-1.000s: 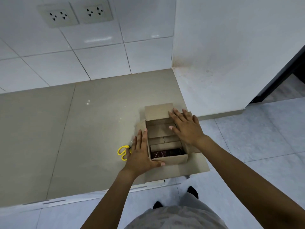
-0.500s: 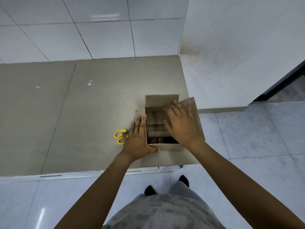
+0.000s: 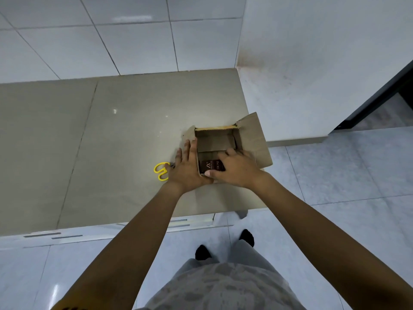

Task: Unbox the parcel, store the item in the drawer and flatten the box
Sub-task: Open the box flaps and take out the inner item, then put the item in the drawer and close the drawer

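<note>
Box (image 3: pixel 225 142) open at the counter's (image 3: pixel 111 142) 4 o'clock corner; dark item (image 3: pixel 211 165) inside at the near end; left hand (image 3: pixel 188 168) flat, braces the box's 9 o'clock wall; right hand (image 3: pixel 237 170) curls over the item, thumb on its near edge; looks light, rigid, glossy so maybe slippery; pinch the long sides.

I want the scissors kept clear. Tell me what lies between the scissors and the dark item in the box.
In the head view, the left hand lies between the scissors and the dark item, flat against the box wall.
</note>
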